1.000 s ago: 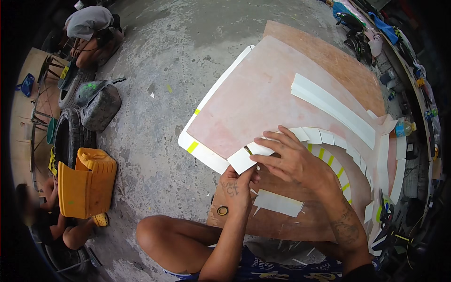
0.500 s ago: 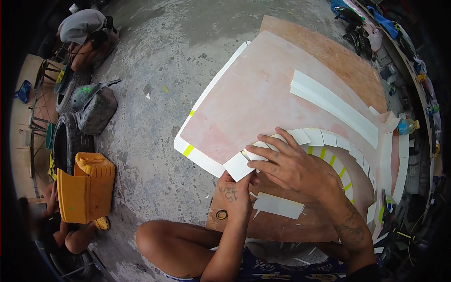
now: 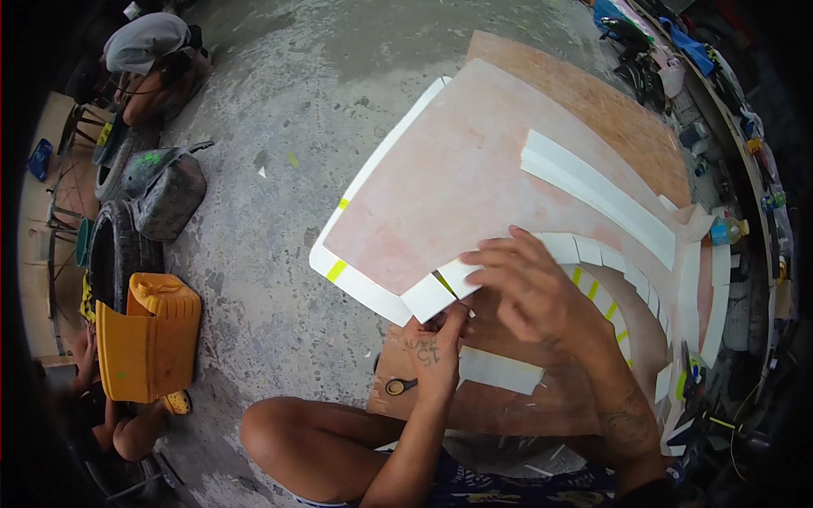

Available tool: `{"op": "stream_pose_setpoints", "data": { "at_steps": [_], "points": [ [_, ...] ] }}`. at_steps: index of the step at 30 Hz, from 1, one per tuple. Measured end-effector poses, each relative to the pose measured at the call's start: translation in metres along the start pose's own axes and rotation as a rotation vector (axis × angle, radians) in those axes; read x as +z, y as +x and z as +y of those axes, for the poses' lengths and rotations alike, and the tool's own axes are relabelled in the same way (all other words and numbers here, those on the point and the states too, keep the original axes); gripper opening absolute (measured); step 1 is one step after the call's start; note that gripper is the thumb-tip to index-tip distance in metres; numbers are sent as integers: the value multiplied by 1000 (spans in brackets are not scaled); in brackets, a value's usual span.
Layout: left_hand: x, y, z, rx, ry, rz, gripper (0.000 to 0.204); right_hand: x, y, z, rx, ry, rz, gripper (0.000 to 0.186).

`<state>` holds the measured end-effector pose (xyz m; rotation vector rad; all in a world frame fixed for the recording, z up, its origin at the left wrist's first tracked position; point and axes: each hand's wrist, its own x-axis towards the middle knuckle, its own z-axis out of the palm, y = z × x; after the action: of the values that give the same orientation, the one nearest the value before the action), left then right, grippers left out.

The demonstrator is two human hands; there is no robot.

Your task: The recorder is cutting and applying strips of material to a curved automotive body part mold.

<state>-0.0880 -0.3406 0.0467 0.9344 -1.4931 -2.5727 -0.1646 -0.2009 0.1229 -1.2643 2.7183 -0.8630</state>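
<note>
A pale pink panel (image 3: pixel 432 152) lies on a brown board (image 3: pixel 593 85), with white strips, some with yellow tape, along its edges. A row of white tabs (image 3: pixel 589 250) follows its curved cutout. My left hand (image 3: pixel 432 356) pinches beneath the lower corner at a white piece (image 3: pixel 428 296); its fingertips are partly hidden. My right hand (image 3: pixel 529 296) hovers with curved, spread fingers over the neighbouring tab, beside a narrow yellow gap. A loose long white strip (image 3: pixel 597 199) lies on the panel, another white piece (image 3: pixel 500 370) on the board below, near a black-and-yellow scissor handle (image 3: pixel 401 387).
At left are a crouching person (image 3: pixel 148 63), another seated person (image 3: pixel 118 432), tyres (image 3: pixel 114 245), a yellow plastic container (image 3: pixel 165 347) and a grey moulded part (image 3: pixel 169 195) on the concrete floor. A bottle (image 3: pixel 727 231), tools and clutter line the right.
My right hand has lifted and shifted slightly right, its fingers coming away from the white tab. My left hand stays at the corner, its thumb shifted slightly.
</note>
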Motion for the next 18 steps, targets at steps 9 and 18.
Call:
{"op": "stream_pose_setpoints", "data": {
  "at_steps": [9,18],
  "points": [
    [-6,-37,-12,82,240,-521,9,8,-86,-45,533,555,348,30],
    [9,-68,15,229,415,-720,8,-25,-119,-84,558,301,377,25]
  ]
}}
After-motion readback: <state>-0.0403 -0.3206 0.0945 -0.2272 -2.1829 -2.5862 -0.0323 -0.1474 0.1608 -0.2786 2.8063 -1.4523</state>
